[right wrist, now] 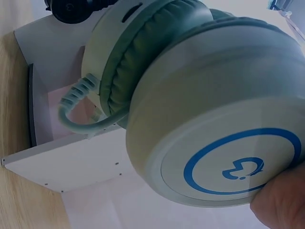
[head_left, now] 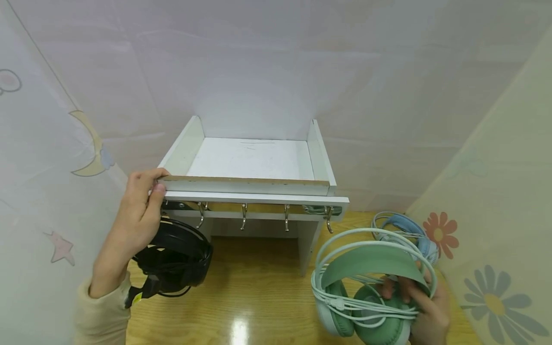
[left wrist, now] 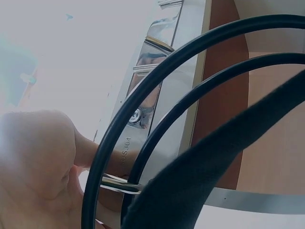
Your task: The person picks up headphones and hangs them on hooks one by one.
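My left hand (head_left: 140, 211) grips the left front corner of a white shelf (head_left: 246, 197), its thumb against the front edge. Just below it, black headphones (head_left: 181, 249) hang from the leftmost hook (left wrist: 114, 183), which shows under their twin headband wires in the left wrist view. Low on the right, my right hand (head_left: 431, 314) holds green-and-white headphones (head_left: 371, 263) by an ear cup, with their pale cable wound around them. The right wrist view shows a fingertip on the white outer cup (right wrist: 214, 157). The headphones partly hide that hand.
Several metal hooks (head_left: 244, 215) line the shelf's front rail. Blue headphones (head_left: 405, 225) lie on the wooden surface (head_left: 250, 287) at the right, behind the green pair. Patterned cloth walls (head_left: 500, 239) stand on both sides and behind the shelf.
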{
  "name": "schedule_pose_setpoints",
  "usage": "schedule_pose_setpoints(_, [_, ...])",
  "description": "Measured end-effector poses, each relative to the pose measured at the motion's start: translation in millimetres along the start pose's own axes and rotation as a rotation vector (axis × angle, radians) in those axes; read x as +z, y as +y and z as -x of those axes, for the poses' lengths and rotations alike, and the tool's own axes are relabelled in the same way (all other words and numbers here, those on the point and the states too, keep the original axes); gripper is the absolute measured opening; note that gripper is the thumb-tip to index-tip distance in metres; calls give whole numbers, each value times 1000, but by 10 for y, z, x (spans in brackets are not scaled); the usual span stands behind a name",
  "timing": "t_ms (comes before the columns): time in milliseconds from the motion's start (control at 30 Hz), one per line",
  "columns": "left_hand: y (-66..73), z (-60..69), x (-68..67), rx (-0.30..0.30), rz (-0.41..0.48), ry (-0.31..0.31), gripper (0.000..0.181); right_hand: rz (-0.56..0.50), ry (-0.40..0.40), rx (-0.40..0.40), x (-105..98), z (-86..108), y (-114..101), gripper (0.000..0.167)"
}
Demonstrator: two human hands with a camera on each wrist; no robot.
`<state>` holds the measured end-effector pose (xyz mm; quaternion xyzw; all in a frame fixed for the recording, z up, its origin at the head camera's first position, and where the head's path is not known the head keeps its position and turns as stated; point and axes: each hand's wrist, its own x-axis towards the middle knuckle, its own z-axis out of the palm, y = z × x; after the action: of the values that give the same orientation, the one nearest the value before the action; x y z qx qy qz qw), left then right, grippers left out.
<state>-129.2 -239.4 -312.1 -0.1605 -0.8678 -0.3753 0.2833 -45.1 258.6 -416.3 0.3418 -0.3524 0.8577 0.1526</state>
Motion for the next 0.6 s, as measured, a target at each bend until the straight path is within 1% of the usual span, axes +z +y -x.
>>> schedule_pose_setpoints(100, [12,-6,5,-4,-2,0,30,12,-11,-21,16,-11,36,49])
schedule_pose_setpoints(167, [20,-10,9,-5,-3,-2,30,51,-12,-42,30,-24,56,47])
schedule_pose_setpoints(267, [25,-5,16,-9,-4,-1,29,81,-25,-60,51,-43,89,46])
schedule_pose_setpoints(367, [23,8,18,-11,-10,5,29,108,-42,-58,74,-51,122,46])
schedule_pose_setpoints(467, [19,20,17,-15,-15,9,29,145,-43,-69,92,-52,167,43])
schedule_pose_setpoints(533, [17,25,15,-18,-19,8,29,172,-19,-75,103,-48,195,43])
schedule_pose_setpoints(567, [16,26,15,-20,-20,7,29,205,6,-82,109,-46,210,43])
schedule_pose_setpoints(600, [16,27,15,-19,-21,6,29,216,11,-90,109,-46,225,43])
